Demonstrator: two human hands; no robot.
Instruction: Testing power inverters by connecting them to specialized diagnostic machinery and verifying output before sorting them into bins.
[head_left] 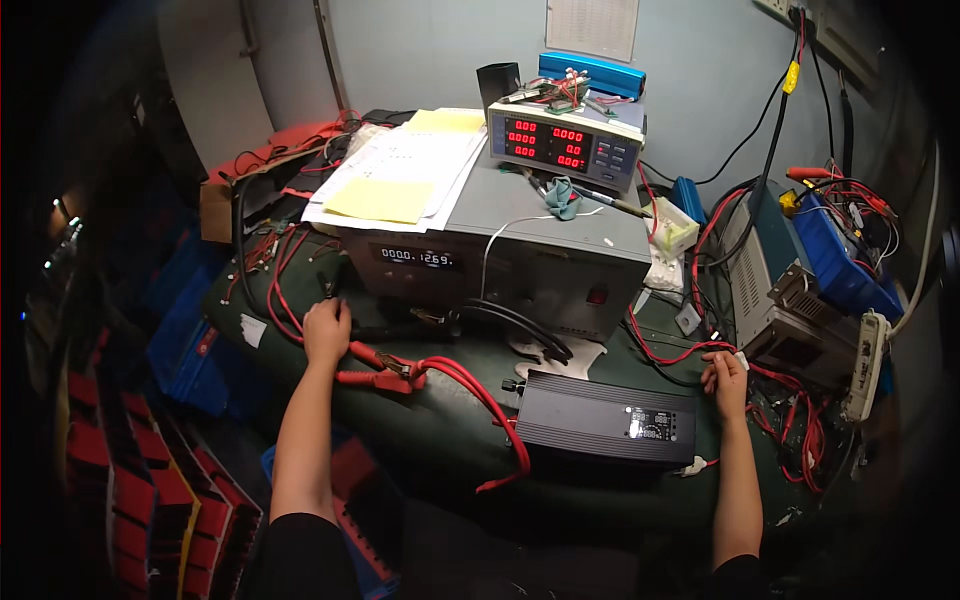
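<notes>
My left hand (327,330) is closed at the left of the bench, with a small black clip (327,285) sticking up past its fingers. Just right of it lie two red-handled clamps (385,368) on thick red cables, and a black-handled clamp (432,318) rests behind them. My right hand (724,380) has curled fingers beside thin red and black wires; whatever they pinch is hidden. A white piece (741,362) shows behind its knuckles. Between my hands sits a black finned power inverter (590,418) with a lit display, its left end joined to the red cables.
Behind stands a grey power supply (560,270) with a lit readout, carrying papers (385,170) and a meter (565,145) with red digits. At right are a metal-cased unit (770,290), a blue bin (850,250), a power strip (866,370) and tangled red wires (800,440).
</notes>
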